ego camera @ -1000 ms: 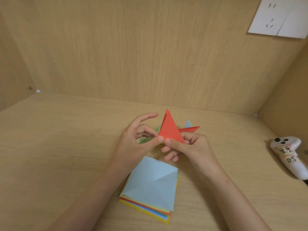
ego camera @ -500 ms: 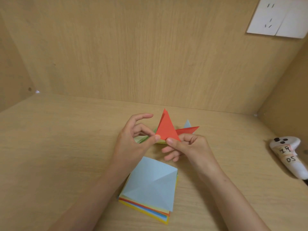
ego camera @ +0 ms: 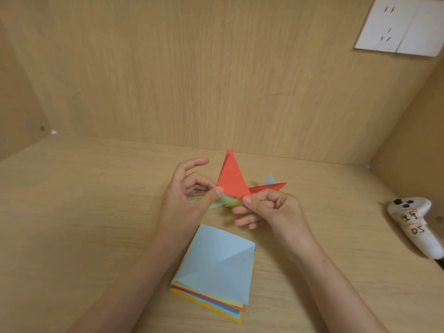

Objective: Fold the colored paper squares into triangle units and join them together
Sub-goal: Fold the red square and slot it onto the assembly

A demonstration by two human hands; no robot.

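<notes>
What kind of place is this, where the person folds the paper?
Probably an indoor desk nook, though I cannot be sure: a wooden desktop enclosed by matching wooden panels, a white wall socket on the back panel, and a stack of colored paper squares.

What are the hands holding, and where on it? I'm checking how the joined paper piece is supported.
Both hold the joined paper piece: left hand pinches the red triangle's lower left corner, right hand its lower right corner.

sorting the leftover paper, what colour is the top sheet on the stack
Light blue; the top sheet of the stack shows best in the head view.
</notes>
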